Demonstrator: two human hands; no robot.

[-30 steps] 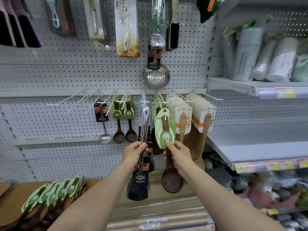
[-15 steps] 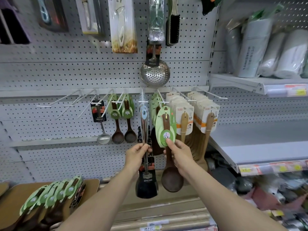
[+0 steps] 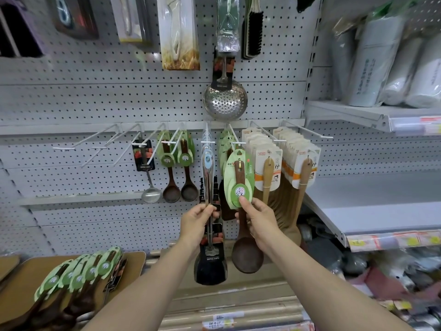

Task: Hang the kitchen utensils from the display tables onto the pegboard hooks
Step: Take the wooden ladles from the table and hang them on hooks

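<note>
Now | left hand (image 3: 198, 219) fingers curled round steel spatula (image 3: 207, 180) handle | right hand (image 3: 259, 222) fingers pinching wooden spoon (image 3: 247, 254)

Two hands are counted, the left hand (image 3: 198, 219) and the right hand (image 3: 259, 220). One black-headed turner (image 3: 210, 268) and one large wooden spoon (image 3: 248, 255) are held. One perforated skimmer (image 3: 224, 101), one small steel ladle (image 3: 150, 194) and two small dark ladles (image 3: 171, 193) (image 3: 189, 192) are hung, with two rows of pale spatulas (image 3: 267, 177) (image 3: 304, 177).

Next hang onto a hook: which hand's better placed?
Right, likely. The right hand holds the wooden spoon, the hole of its green card just under a hook tip. The left hand grips a steel turner; its top is unclear.
</note>
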